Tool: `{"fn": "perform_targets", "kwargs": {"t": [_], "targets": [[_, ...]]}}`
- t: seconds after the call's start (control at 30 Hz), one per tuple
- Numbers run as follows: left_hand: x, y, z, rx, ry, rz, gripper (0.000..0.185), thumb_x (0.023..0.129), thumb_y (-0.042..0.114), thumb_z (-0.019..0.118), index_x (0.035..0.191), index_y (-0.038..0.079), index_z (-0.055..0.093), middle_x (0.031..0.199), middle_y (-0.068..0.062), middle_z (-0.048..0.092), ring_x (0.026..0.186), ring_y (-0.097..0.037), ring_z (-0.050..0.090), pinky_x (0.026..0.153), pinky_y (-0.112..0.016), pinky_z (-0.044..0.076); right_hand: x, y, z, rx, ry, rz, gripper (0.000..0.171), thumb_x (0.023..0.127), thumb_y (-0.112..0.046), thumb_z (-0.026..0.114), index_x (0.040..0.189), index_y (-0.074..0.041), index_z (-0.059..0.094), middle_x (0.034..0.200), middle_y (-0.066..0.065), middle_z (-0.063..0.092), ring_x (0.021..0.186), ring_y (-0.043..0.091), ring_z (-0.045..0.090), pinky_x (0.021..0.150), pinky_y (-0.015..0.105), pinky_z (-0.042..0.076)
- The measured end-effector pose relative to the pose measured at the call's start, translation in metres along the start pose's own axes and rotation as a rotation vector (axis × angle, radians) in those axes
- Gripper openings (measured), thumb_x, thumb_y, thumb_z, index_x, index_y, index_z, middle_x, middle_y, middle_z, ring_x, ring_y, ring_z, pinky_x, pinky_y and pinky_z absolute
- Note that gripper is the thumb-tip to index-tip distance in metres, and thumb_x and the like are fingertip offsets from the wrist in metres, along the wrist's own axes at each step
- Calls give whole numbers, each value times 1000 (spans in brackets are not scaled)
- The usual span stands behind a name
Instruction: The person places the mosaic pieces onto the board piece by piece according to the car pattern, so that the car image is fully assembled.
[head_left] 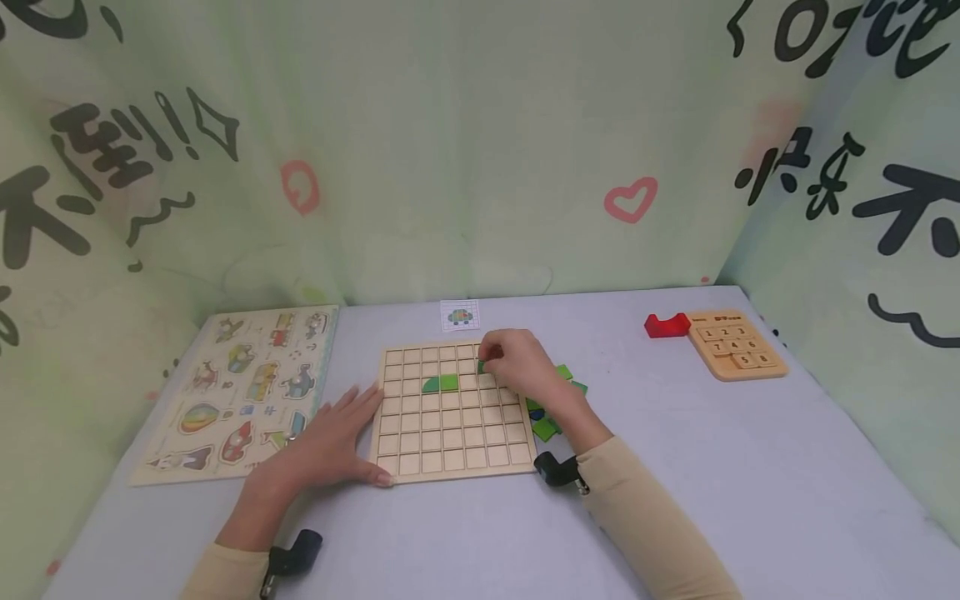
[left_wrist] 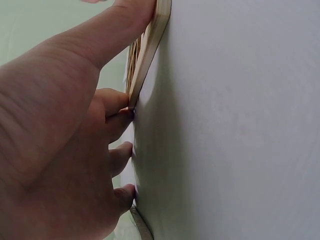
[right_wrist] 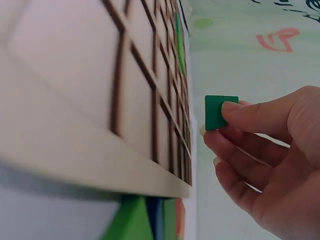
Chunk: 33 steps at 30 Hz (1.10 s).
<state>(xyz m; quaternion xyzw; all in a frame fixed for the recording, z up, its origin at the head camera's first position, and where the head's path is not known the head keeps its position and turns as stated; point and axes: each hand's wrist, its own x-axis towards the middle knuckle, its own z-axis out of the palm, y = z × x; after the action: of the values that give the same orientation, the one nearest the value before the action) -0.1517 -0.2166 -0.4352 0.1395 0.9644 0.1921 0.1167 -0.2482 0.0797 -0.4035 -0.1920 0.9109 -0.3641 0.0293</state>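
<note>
**Green tile poised over the grid board**

On the pale tabletop (head_left: 675,467), boxed in by green printed curtains on three sides, a wooden grid board (head_left: 450,412) lies square to the person. An animal peg puzzle (head_left: 240,392) sits well apart to its left, a number slide puzzle (head_left: 738,343) with a red block (head_left: 666,325) far off to the right, and a small pattern card (head_left: 460,315) just beyond the board's far edge.

The step in hand looks like placing one more piece: two green pieces (head_left: 441,383) already fill cells in the board's upper rows. The left hand (head_left: 330,446) lies flat, fingers straight, pressing the board's left edge and near corner to steady it. The right hand (head_left: 517,362) hovers above the upper right cells, pinching a small green square tile (right_wrist: 218,112) between thumb and fingertips, clear of the surface.

Next, by my reading, the tile must come down square to a cell, since the raised ribs leave little slack. Loose spare tiles (head_left: 551,417) crowd the board's right edge under the wrist; open room lies toward the near side.
</note>
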Motion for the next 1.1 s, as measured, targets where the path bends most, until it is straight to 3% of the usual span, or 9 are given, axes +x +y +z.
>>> {"fn": "perform_targets", "kwargs": {"t": [0.33, 0.57, 0.77, 0.97, 1.1], "targets": [[-1, 1, -1, 2, 0, 2, 132, 57, 71, 81, 158, 9, 23, 167, -9, 21, 154, -42, 15, 120, -68, 15, 0, -10, 17, -27, -37, 18, 7, 88, -1, 69, 89, -8, 71, 82, 2, 67, 77, 16, 58, 70, 27, 49], [-1, 0, 0, 10, 8, 1, 133, 57, 72, 80, 159, 9, 23, 167, -9, 21, 154, -41, 15, 121, -67, 16, 3, -13, 26, -113, -43, -61, 8, 88, 2, 68, 85, -5, 71, 81, 3, 68, 73, 16, 56, 67, 27, 50], [-1, -1, 1, -4, 1, 12, 132, 58, 74, 79, 159, 9, 22, 167, -8, 20, 154, -41, 14, 122, -66, 14, 1, -17, 27, -221, -74, -114, 17, 86, 6, 65, 84, -5, 78, 91, 8, 73, 88, 19, 66, 77, 33, 58], [-1, 0, -1, -6, -1, 15, 132, 59, 73, 79, 159, 8, 22, 167, -9, 21, 154, -42, 14, 121, -67, 14, -3, -21, 21, -196, -125, -74, 25, 86, 10, 60, 91, -2, 80, 101, 10, 74, 104, 25, 68, 88, 36, 59], [-2, 1, 0, -3, 2, 4, 133, 58, 72, 81, 159, 8, 22, 167, -9, 20, 154, -42, 14, 121, -67, 15, -6, -20, 16, -186, -166, -54, 29, 84, 12, 57, 94, -2, 80, 102, 9, 73, 105, 24, 67, 90, 35, 58]]}}
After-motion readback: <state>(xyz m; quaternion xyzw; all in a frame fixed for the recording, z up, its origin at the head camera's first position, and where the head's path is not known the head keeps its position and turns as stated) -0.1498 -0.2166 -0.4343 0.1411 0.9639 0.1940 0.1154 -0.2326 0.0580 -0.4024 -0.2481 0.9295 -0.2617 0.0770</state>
